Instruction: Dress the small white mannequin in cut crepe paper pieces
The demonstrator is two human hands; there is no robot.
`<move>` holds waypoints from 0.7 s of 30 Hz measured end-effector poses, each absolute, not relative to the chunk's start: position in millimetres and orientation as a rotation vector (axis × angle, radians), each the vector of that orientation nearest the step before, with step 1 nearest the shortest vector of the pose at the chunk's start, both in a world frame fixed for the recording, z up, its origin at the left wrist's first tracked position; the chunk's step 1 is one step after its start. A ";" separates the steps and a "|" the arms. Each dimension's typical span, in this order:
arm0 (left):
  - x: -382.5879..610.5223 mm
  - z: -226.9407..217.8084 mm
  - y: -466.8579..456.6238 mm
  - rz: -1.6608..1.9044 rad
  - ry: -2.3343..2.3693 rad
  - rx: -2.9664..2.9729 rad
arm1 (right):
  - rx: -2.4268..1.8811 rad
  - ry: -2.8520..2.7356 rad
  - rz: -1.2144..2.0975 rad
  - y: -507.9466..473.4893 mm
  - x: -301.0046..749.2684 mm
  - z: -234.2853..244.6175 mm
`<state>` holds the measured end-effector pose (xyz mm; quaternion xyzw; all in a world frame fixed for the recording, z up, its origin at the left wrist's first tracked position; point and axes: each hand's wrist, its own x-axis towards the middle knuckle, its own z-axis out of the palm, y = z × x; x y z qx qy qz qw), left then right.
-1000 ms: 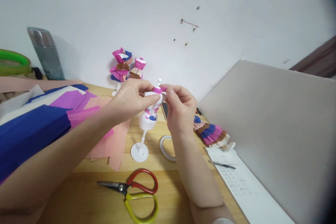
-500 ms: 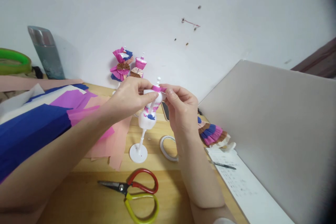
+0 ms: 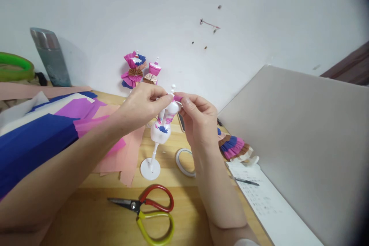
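Note:
A small white doll mannequin (image 3: 159,134) stands on a round base in front of me, with pink and blue scraps stuck to its body. A narrow pink crepe paper strip (image 3: 178,98) runs from its neck to the right. At the neck, my left hand (image 3: 142,103) is closed, thumb and fingers pinching the strip against the mannequin. My right hand (image 3: 201,117) is closed too, gripping the strip's other end between thumb and forefinger. The palm side of the left hand is hidden.
Scissors (image 3: 134,205) lie open at the front, with a tape roll (image 3: 179,163) behind them. Coloured crepe paper (image 3: 37,138) covers the left side. Two dressed mannequins (image 3: 135,73) stand by the wall. A pleated paper piece (image 3: 233,146), pen (image 3: 246,181) and notebook (image 3: 259,200) lie right.
My left thumb and fingers have slid right to the neck, covering most of the pink band there. The mannequin's base has shifted slightly left. My right hand has barely moved.

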<state>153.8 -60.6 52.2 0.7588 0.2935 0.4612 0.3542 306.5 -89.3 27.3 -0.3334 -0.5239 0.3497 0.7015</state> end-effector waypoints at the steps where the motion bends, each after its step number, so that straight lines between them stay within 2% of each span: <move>1: 153.7 52.5 -60.8 1.199 0.773 1.971 | -0.743 -1.154 0.791 -89.0 306.8 27.6; 15: 153.6 52.8 -59.8 1.182 0.757 2.046 | -0.737 -1.155 0.768 -94.8 300.2 26.1; 21: 147.6 55.5 -56.0 1.031 0.629 2.025 | -0.731 -1.189 0.715 -92.7 300.3 23.0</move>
